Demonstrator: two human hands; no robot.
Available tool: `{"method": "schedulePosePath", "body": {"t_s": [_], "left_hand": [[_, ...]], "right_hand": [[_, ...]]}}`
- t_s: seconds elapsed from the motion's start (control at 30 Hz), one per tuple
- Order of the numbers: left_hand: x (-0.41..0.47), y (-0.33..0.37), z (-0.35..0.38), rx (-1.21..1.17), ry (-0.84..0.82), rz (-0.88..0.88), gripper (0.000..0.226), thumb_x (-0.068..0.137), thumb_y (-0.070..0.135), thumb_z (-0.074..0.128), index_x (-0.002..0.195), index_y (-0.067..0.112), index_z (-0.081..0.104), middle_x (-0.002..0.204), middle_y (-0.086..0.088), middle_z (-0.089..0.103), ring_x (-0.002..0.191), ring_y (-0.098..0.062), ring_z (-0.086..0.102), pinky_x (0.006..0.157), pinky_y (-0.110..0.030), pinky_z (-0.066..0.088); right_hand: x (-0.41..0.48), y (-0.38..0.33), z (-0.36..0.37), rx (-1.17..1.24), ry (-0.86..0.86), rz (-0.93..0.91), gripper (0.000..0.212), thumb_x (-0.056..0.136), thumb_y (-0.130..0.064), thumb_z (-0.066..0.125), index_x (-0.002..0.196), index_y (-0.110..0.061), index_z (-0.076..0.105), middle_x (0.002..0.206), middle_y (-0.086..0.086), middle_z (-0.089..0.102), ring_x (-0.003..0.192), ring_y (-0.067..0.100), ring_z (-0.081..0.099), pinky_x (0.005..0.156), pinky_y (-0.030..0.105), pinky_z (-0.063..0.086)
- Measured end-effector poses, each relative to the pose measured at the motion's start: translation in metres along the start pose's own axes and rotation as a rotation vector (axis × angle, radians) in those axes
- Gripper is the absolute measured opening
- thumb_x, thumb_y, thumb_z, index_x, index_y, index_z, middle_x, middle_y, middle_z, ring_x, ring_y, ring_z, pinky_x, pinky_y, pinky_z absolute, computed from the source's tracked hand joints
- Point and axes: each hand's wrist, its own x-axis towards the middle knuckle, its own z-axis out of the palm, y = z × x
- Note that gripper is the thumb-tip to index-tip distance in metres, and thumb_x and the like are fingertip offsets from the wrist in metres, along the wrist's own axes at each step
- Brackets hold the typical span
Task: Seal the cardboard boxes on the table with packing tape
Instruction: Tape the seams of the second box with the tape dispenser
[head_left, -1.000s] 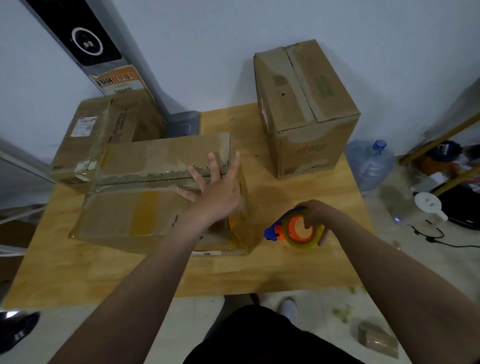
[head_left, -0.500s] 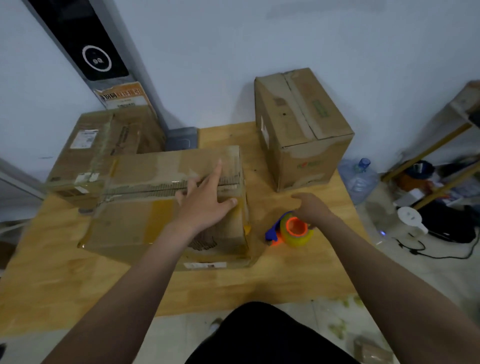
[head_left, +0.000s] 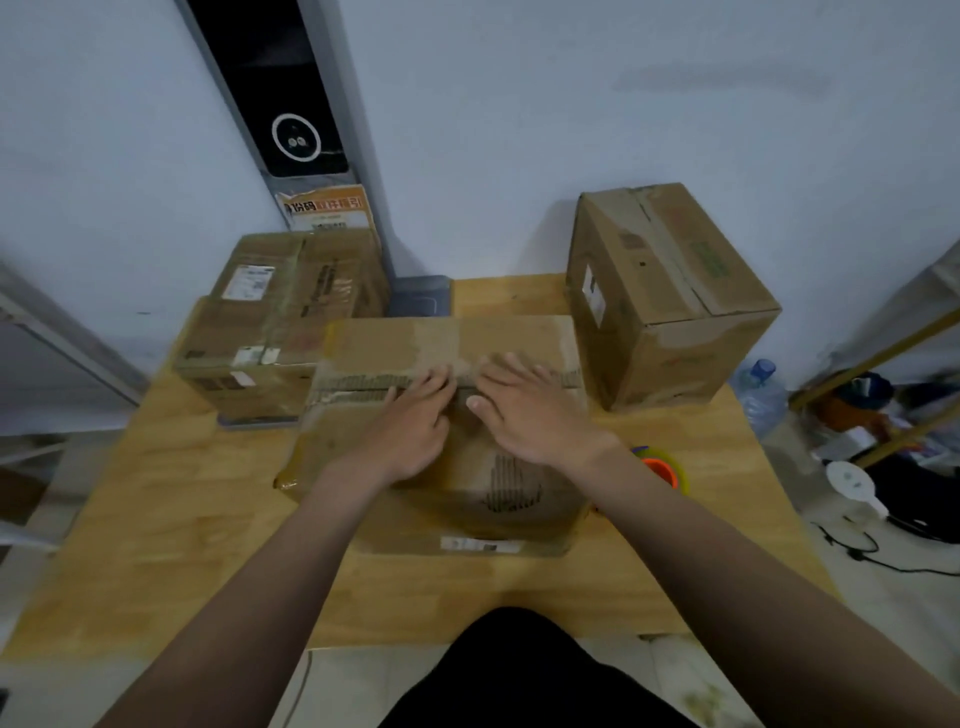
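A worn, flat cardboard box (head_left: 363, 447) lies in the middle of the wooden table (head_left: 156, 519), its two top flaps meeting at a rough seam. My left hand (head_left: 410, 426) and my right hand (head_left: 524, 410) both rest palm-down on that seam, side by side, fingers spread, holding nothing. The tape dispenser (head_left: 662, 467), orange and blue with a yellowish roll, sits on the table just right of the box, partly hidden behind my right forearm. A taller box (head_left: 670, 296) stands at the back right, and a flat box (head_left: 280, 317) lies at the back left.
A grey pad (head_left: 421, 296) lies at the table's back edge against the wall. A water jug (head_left: 758, 389), a yellow-framed rack (head_left: 883, 374) with clutter, a white fan (head_left: 852, 483) and cables sit on the floor to the right.
My right hand let go of the tape dispenser and moved left onto the box seam beside my left hand. The dispenser stays on the table. The camera has tilted up.
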Motion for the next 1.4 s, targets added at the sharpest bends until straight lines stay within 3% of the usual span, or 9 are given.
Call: {"method": "schedulePosePath", "body": {"t_s": [0.17, 0.3, 0.53, 0.67, 0.87, 0.97, 1.1, 1.23, 1.4], "left_hand": [[-0.007, -0.018, -0.004, 0.025, -0.075, -0.07, 0.058, 0.111, 0.025, 0.022, 0.165, 0.016, 0.002, 0.171, 0.001, -0.016, 0.157, -0.018, -0.015, 0.126, -0.043, -0.004], [-0.013, -0.037, -0.004, 0.083, -0.079, -0.163, 0.062, 0.111, 0.035, 0.018, 0.163, 0.011, -0.006, 0.169, -0.009, -0.023, 0.156, -0.024, -0.018, 0.128, -0.044, 0.0], [-0.026, -0.063, 0.006, 0.14, 0.034, -0.309, 0.068, 0.11, 0.043, 0.014, 0.162, 0.005, -0.008, 0.167, -0.021, -0.022, 0.155, -0.034, -0.018, 0.128, -0.045, -0.003], [-0.023, -0.069, 0.008, 0.131, 0.13, -0.329, 0.075, 0.109, 0.052, 0.018, 0.162, 0.002, -0.001, 0.168, -0.023, -0.014, 0.156, -0.035, -0.013, 0.128, -0.047, -0.001], [-0.016, -0.067, 0.006, 0.011, 0.13, -0.423, 0.098, 0.098, 0.075, 0.026, 0.163, 0.009, -0.008, 0.165, -0.025, -0.022, 0.154, -0.044, -0.016, 0.126, -0.052, -0.003], [-0.015, -0.075, 0.0, -0.086, 0.147, -0.461, 0.11, 0.088, 0.082, 0.043, 0.163, 0.017, -0.005, 0.168, -0.022, -0.012, 0.153, -0.049, 0.004, 0.123, -0.056, 0.015], [-0.006, -0.091, -0.012, -0.276, 0.186, -0.47, 0.129, 0.068, 0.082, 0.071, 0.163, 0.024, 0.005, 0.162, -0.018, 0.027, 0.144, -0.043, 0.034, 0.109, -0.051, 0.039], [-0.003, -0.096, -0.023, -0.325, 0.131, -0.48, 0.142, 0.058, 0.085, 0.075, 0.163, 0.031, -0.005, 0.164, -0.005, 0.032, 0.143, -0.038, 0.041, 0.108, -0.052, 0.041], [-0.003, -0.094, -0.025, -0.377, 0.133, -0.517, 0.144, 0.055, 0.088, 0.073, 0.162, 0.035, -0.007, 0.165, -0.004, 0.03, 0.142, -0.039, 0.043, 0.11, -0.057, 0.042]], "right_hand": [[0.003, -0.008, 0.024, 0.01, -0.072, 0.056, 0.06, 0.107, -0.053, 0.009, 0.162, -0.029, 0.011, 0.168, -0.016, -0.003, 0.155, 0.014, -0.01, 0.126, 0.044, -0.005], [-0.012, 0.005, 0.032, 0.014, -0.02, 0.165, 0.065, 0.106, -0.057, 0.007, 0.162, -0.026, 0.006, 0.168, -0.014, -0.008, 0.154, 0.009, -0.013, 0.125, 0.04, -0.008], [-0.034, 0.014, 0.044, 0.021, 0.089, 0.466, 0.077, 0.103, -0.06, 0.012, 0.162, -0.011, 0.0, 0.169, 0.006, -0.013, 0.155, 0.021, -0.013, 0.126, 0.045, 0.001], [-0.024, 0.012, 0.041, 0.046, 0.091, 0.49, 0.082, 0.104, -0.059, 0.022, 0.16, -0.005, -0.003, 0.168, 0.011, -0.014, 0.155, 0.026, -0.013, 0.126, 0.045, 0.007], [-0.021, 0.014, 0.032, 0.205, 0.085, 0.534, 0.098, 0.099, -0.065, 0.04, 0.159, -0.003, -0.006, 0.167, 0.017, -0.015, 0.155, 0.035, -0.004, 0.125, 0.045, 0.012], [-0.018, 0.027, 0.027, 0.391, 0.108, 0.583, 0.112, 0.089, -0.064, 0.061, 0.16, -0.006, -0.003, 0.167, 0.018, 0.003, 0.152, 0.037, 0.018, 0.118, 0.048, 0.029], [-0.009, 0.044, 0.02, 0.533, 0.082, 0.623, 0.132, 0.074, -0.067, 0.076, 0.161, -0.013, -0.007, 0.163, 0.01, 0.028, 0.144, 0.033, 0.036, 0.112, 0.047, 0.041], [-0.004, 0.061, 0.02, 0.748, 0.081, 0.62, 0.143, 0.065, -0.056, 0.089, 0.161, -0.022, -0.01, 0.164, 0.0, 0.026, 0.148, 0.028, 0.032, 0.117, 0.045, 0.033], [-0.003, 0.075, 0.023, 0.868, 0.052, 0.573, 0.147, 0.033, -0.068, 0.095, 0.154, -0.027, 0.023, 0.146, -0.006, 0.048, 0.136, 0.023, 0.047, 0.113, 0.05, 0.041]]}}
